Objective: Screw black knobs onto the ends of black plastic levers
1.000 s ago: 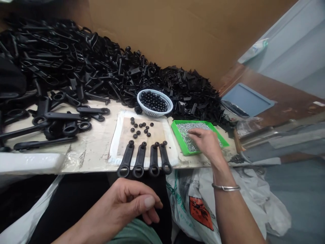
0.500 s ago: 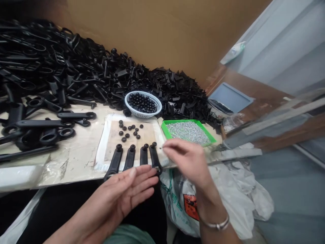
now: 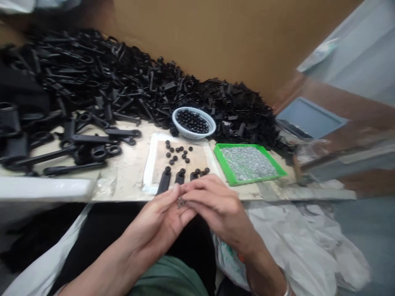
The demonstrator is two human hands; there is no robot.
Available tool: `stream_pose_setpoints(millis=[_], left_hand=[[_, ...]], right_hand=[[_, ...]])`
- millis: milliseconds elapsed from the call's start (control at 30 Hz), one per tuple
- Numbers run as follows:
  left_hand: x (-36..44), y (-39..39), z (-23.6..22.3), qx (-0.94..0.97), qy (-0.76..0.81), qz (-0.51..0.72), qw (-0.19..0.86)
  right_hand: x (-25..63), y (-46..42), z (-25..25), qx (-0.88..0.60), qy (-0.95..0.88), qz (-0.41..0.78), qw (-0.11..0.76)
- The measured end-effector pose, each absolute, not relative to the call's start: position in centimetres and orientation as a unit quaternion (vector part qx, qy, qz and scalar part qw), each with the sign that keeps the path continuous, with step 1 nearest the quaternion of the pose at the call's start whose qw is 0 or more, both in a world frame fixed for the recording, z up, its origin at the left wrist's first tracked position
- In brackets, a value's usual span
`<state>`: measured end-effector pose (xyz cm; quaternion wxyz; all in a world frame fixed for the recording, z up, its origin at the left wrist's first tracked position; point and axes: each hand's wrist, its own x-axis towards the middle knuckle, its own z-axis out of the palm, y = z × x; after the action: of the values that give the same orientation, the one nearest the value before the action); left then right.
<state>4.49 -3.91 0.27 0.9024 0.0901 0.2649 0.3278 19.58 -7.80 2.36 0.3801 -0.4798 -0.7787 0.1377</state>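
Observation:
Palm up and slightly cupped, my left hand [image 3: 159, 224] holds a few small silvery metal pins [image 3: 180, 202], blurred and partly covered. Over that palm, my right hand [image 3: 224, 207] has its fingers closed together, touching the pins and the left fingers. Just beyond both hands stand several black crank-like arms [image 3: 164, 181] in a row, their lower ends hidden by my hands. Loose black knobs [image 3: 175, 158] lie behind them on a white-edged mat [image 3: 149, 166]. To the right, a green tray [image 3: 230, 174] holds many more silvery pins.
A pale blue basket [image 3: 197, 135] of black knobs stands behind the mat. Black plastic parts [image 3: 123, 78] are heaped along the back, with loose arms [image 3: 92, 139] at left. White plastic bags [image 3: 296, 242] hang below the table's front edge [image 3: 123, 197]. A blue-grey lid [image 3: 311, 119] sits far right.
My right hand has left the green tray and come to my left hand. My left hand has turned palm up and now carries pins. The view has shifted somewhat.

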Motion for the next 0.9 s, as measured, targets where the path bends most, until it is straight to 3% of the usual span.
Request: stream_pose_setpoints(millis=[267, 633, 900], left_hand=[[3.6, -4.1, 0.0, 0.069, 0.265, 0.307, 0.912], [2.3, -4.4, 0.5, 0.101, 0.285, 0.288, 0.909], [2.5, -4.3, 0.4, 0.093, 0.278, 0.271, 0.917]], right_hand=[[22.4, -7.5, 1.4, -0.636, -0.584, 0.216, 0.455], [25.2, -4.4, 0.3, -0.685, -0.616, 0.061, 0.384], [25.2, -3.9, -0.8, -0.684, -0.627, 0.024, 0.371]])
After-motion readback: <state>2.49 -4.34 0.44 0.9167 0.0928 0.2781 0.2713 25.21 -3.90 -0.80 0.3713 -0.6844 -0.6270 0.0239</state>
